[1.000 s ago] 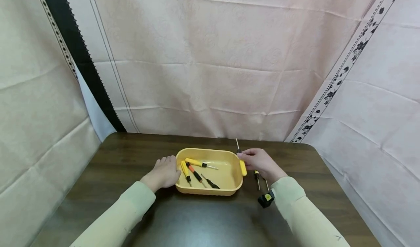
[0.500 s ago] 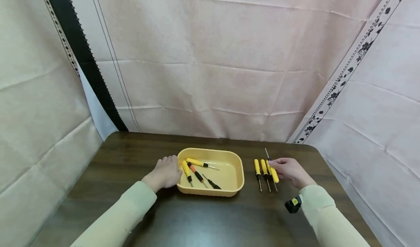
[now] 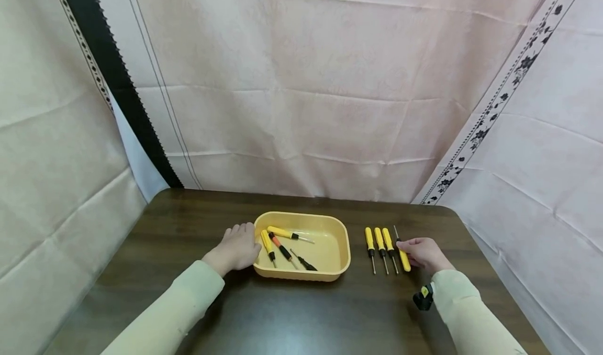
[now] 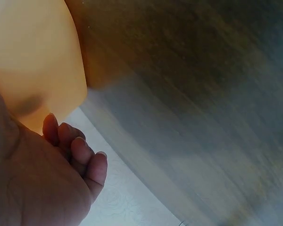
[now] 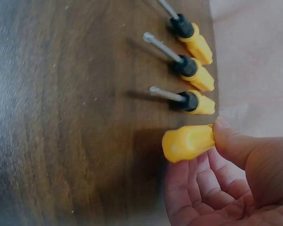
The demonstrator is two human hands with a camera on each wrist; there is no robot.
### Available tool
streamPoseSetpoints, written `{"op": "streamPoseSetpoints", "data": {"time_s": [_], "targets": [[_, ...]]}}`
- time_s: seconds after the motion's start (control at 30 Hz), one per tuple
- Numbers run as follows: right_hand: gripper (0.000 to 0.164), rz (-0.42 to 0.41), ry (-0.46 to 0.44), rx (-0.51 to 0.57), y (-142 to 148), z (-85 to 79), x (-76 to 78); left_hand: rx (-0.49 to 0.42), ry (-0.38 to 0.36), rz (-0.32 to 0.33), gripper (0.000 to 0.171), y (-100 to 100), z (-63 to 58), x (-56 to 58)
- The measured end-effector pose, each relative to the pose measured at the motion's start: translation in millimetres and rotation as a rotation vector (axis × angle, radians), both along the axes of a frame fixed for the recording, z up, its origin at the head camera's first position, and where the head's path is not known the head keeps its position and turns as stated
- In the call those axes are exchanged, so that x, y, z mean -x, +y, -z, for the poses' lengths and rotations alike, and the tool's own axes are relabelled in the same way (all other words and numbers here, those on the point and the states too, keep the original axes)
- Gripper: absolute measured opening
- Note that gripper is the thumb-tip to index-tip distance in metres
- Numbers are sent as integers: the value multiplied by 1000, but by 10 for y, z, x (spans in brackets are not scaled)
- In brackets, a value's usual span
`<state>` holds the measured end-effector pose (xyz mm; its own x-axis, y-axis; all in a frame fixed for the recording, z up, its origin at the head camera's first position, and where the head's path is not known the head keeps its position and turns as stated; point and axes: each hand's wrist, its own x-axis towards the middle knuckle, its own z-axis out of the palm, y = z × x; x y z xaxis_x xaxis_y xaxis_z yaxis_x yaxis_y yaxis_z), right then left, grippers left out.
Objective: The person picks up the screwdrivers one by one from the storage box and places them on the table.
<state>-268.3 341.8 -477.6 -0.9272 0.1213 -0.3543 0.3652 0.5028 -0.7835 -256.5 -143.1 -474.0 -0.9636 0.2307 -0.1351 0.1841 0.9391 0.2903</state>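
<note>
**Held screwdriver: light, rigid, best gripped at the handle**

Location: the screwdriver (image 5: 187, 142) is in the right hand (image 3: 421, 253), at the right end of a row of three others (image 3: 379, 238) on the desk (image 3: 292, 318). Its shaft points away from the person and its yellow handle towards them, the reverse of the row. Whether it touches the desk cannot be determined.

Hands: the right pinches the screwdriver between thumb and fingers, near where handle meets shaft. The left hand (image 3: 237, 246) grips the tray (image 3: 332, 250) at its left end; its thumb is hidden in the wrist view.

Handling: judged light and stiff, with little risk of breakage. The handle appears to be moulded plastic, shaped enough to resist slipping; the thin metal shaft would probably roll in the fingers. Recommended hold: the handle, just behind the black collar, where the weight should balance.

Also noted: four more drivers (image 3: 281, 246) lie loose in the tray at mixed angles. The tray looks thin-walled and light, and would likely slide if unheld.
</note>
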Motion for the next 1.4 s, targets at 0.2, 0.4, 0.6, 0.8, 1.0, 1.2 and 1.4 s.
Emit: {"op": "streamPoseSetpoints", "data": {"time_s": [0.2,0.4,0.6,0.8,1.0,1.2,1.4], "targets": [[34,7,1,-71,38,70,0,-1,-9,7,42,8,4,3],[31,18,-3,-104,-15,28,27,11,-2,-2,40,-11,-4,15],[30,26,-6,-61,-21,26,19,1,-19,0,40,9,-3,-3],[27,62,-38,-5,3,27,63,-1,-15,2,40,14,-16,9],[26,62,-44,-3,-8,8,70,5,-12,-3,40,9,-30,23],[27,49,-38,7,-21,-14,59,-8,-20,-13,40,3,-40,13],[27,47,-56,1,-4,-3,69,-6,-18,-9,41,2,-45,6]]}}
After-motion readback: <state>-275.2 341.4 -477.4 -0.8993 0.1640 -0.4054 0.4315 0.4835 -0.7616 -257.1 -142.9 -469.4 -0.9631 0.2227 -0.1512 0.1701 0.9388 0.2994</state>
